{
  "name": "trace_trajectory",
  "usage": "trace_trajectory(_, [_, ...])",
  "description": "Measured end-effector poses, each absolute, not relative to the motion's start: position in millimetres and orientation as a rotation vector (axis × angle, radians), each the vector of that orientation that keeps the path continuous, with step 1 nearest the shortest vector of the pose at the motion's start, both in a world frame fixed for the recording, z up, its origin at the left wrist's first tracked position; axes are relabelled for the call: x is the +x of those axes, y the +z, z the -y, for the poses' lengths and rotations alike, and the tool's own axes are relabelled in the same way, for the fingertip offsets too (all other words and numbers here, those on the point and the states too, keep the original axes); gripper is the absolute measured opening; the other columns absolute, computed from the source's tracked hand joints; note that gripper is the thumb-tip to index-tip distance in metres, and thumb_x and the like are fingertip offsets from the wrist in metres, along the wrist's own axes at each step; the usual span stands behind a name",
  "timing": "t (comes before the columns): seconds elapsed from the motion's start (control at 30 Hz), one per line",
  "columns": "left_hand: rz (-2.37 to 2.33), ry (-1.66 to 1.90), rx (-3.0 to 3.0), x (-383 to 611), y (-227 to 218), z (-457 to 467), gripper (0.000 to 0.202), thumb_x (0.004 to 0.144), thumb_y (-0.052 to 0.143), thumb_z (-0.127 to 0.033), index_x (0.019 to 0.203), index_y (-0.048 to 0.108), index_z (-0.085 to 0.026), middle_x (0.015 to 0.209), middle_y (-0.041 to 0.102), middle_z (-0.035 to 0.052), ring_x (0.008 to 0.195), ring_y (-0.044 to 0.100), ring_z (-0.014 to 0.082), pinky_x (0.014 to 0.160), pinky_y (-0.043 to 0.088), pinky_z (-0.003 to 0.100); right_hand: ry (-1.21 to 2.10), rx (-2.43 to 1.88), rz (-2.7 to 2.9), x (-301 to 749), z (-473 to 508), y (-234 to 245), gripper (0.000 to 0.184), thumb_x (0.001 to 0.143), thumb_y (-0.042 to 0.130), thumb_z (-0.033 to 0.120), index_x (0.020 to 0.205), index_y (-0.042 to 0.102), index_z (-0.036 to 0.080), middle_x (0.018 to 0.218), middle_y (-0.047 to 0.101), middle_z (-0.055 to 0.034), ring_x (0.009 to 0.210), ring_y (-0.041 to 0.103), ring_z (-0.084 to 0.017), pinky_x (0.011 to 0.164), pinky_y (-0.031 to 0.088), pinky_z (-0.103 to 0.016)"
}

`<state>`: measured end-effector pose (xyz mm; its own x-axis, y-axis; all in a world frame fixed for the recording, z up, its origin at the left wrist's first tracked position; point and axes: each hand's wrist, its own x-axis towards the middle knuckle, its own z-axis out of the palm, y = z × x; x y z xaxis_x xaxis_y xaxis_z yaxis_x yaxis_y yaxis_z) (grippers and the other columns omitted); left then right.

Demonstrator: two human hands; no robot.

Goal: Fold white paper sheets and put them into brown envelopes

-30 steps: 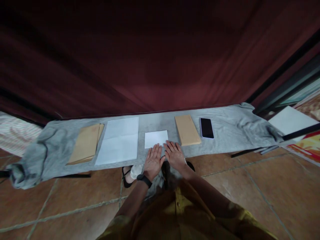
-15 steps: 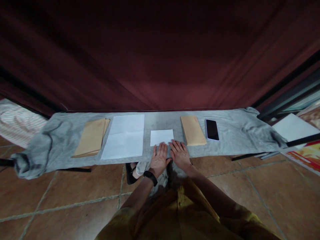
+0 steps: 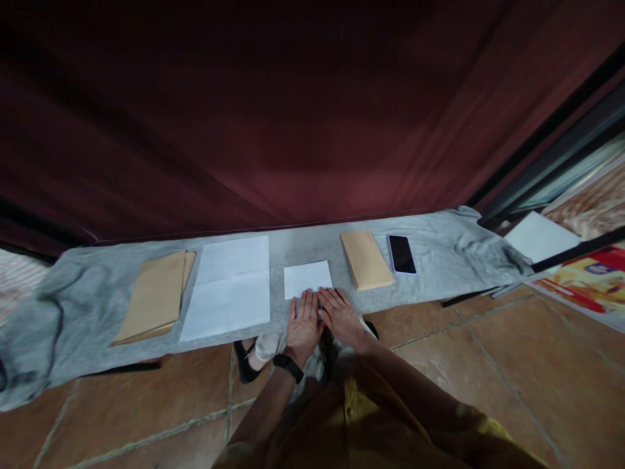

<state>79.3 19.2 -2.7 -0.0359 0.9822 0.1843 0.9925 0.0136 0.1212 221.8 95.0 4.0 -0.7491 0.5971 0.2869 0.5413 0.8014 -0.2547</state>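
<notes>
A small white sheet of paper, seemingly folded (image 3: 306,277), lies flat on the grey cloth in front of me. My left hand (image 3: 301,326) rests palm down on its near edge, fingers stretched out. Beside it, close to touching, my right hand (image 3: 340,318) lies flat with its fingertips at the paper's near right corner. To the left are larger white sheets (image 3: 229,283) with a crease across them. A pile of brown envelopes (image 3: 367,259) sits to the right of the small paper. The fingertips cover part of the paper's near edge.
The grey cloth (image 3: 444,254) covers a narrow table. More brown envelopes (image 3: 151,293) lie at the left, and a phone (image 3: 402,254) at the right. A dark red curtain (image 3: 312,130) hangs behind. A colourful box (image 3: 593,280) stands at far right.
The view has turned and shifted slightly. Both hands stay flat at the small paper's near edge; the right hand now lies closer to the left one.
</notes>
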Motion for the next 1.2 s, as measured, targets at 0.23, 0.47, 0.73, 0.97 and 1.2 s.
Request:
trace_trajectory(0.23, [2.238, -0.372, -2.062, 70.1, 2.3, -8.6, 0.068, 0.098, 0.039, -0.047, 0.154, 0.035, -0.008, 0.159, 0.040, 0.0180, 0.152, 0.028, 0.0289, 0.125, 0.019, 0.055, 0.211, -0.916, 2.616, 229.5, -98.1, -4.8, 0.048, 0.105, 0.041, 0.032, 0.150, 0.045, 0.017, 0.157, 0.045, -0.0081, 0.145, 0.040, -0.023, 0.123, 0.026, -0.047])
trace_trajectory(0.47, [2.273, -0.396, -1.970, 56.4, 4.2, 2.6, 0.071, 0.099, 0.035, -0.054, 0.153, 0.037, -0.007, 0.157, 0.042, 0.0196, 0.149, 0.034, 0.0311, 0.124, 0.022, 0.055, 0.234, -1.013, 2.548, 235.6, -99.1, -3.8, 0.047, 0.105, 0.041, 0.030, 0.149, 0.047, 0.015, 0.152, 0.051, -0.0097, 0.143, 0.041, -0.026, 0.122, 0.030, -0.049])
trace_trajectory(0.73, [2.316, -0.280, -1.942, 63.7, 22.4, -6.4, 0.061, 0.098, 0.045, -0.049, 0.149, 0.047, -0.016, 0.152, 0.048, 0.0208, 0.142, 0.044, 0.0356, 0.118, 0.029, 0.058, 0.241, -0.948, 2.548, 216.5, -100.9, 6.5, 0.046, 0.105, 0.041, 0.032, 0.145, 0.051, 0.012, 0.152, 0.051, -0.0124, 0.146, 0.038, -0.026, 0.121, 0.030, -0.050])
trace_trajectory(0.97, [2.337, -0.284, -1.925, 66.9, 23.6, -8.4, 0.056, 0.097, 0.049, -0.044, 0.148, 0.049, -0.020, 0.152, 0.048, 0.0213, 0.140, 0.046, 0.0366, 0.116, 0.033, 0.058, 0.287, -0.919, 2.650, 191.2, -115.0, 9.8, 0.042, 0.107, 0.039, 0.034, 0.144, 0.054, 0.020, 0.155, 0.048, -0.0075, 0.144, 0.041, -0.022, 0.122, 0.028, -0.046])
trace_trajectory(1.2, [2.350, -0.341, -1.898, 69.4, 17.1, -8.9, 0.058, 0.096, 0.051, -0.047, 0.146, 0.051, -0.018, 0.153, 0.047, 0.0214, 0.143, 0.042, 0.0374, 0.118, 0.030, 0.060, 0.255, -1.016, 2.630, 193.2, -129.2, 8.0, 0.043, 0.106, 0.041, 0.030, 0.146, 0.052, 0.020, 0.156, 0.046, -0.0081, 0.145, 0.039, -0.024, 0.121, 0.028, -0.045])
